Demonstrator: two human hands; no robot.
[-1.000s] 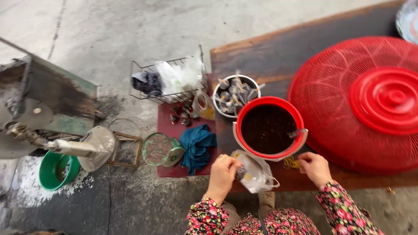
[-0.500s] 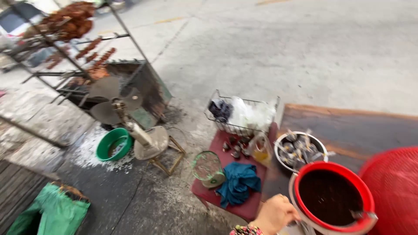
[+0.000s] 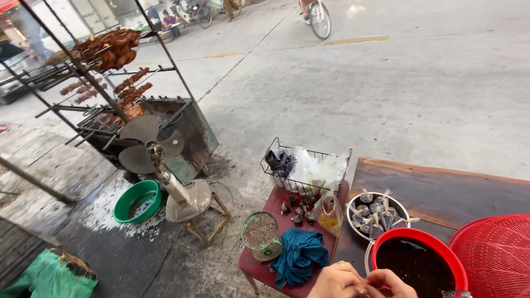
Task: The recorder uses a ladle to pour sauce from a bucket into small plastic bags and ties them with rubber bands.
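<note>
- Red basin: round, so it has no long axis; mouth faces upward, filled with dark liquid; stands on the dark wooden worktop, just beside the hands at the lower frame edge.
- Left hand: fingers curled, tips meeting the right hand; whether anything is pinched cannot be told.
- Right hand: fingers bent inward at the basin's near rim; grip contents hidden.
- Metal bowl: holds small tied bags, just behind the basin.
- Blue cloth: crumpled on the low red table.
- Wire basket: at the table's far end.
</note>
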